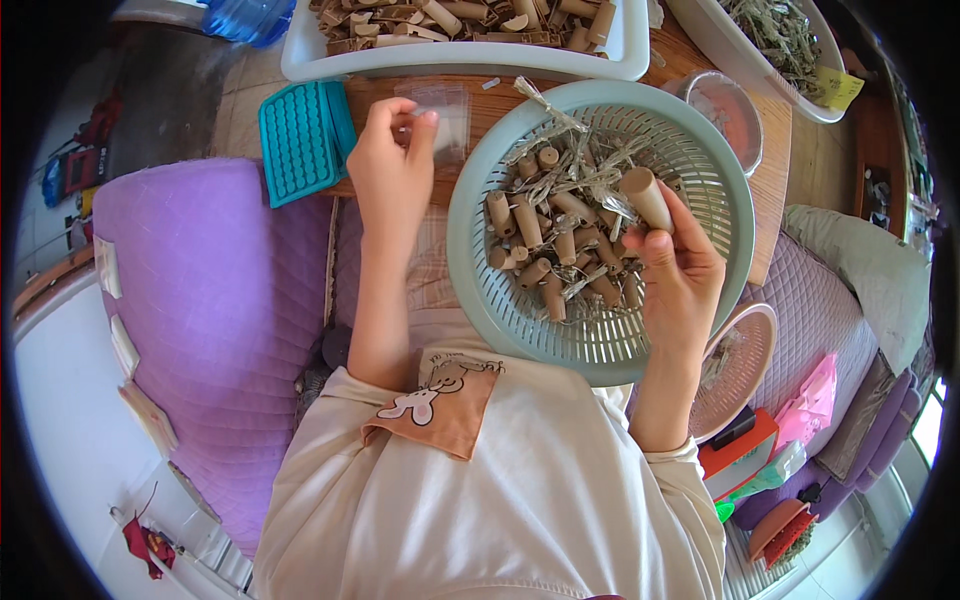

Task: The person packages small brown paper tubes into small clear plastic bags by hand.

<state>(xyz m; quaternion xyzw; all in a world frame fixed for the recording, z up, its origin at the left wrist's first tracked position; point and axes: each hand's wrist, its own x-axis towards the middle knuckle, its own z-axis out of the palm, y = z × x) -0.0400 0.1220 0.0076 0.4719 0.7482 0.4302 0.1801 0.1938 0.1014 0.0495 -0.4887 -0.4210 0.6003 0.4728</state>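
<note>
My right hand grips a short brown cardboard tube between thumb and fingers, its closed round end tilted up. It is held above a round grey-green plastic basket with slotted sides. Inside the basket lie several similar tubes and bundles of clear, shiny plastic strips. My left hand is raised left of the basket, its fingers curled toward the thumb. Whatever they may hold is hidden. Next to its thumb lies a clear plastic sheet or bag on the wooden table.
A white bin of brown cardboard pieces stands at the back. Teal ridged trays lie left. Back right are a clear round tub and a white basin of shiny strips. A pink basket sits lower right, a purple-covered seat left.
</note>
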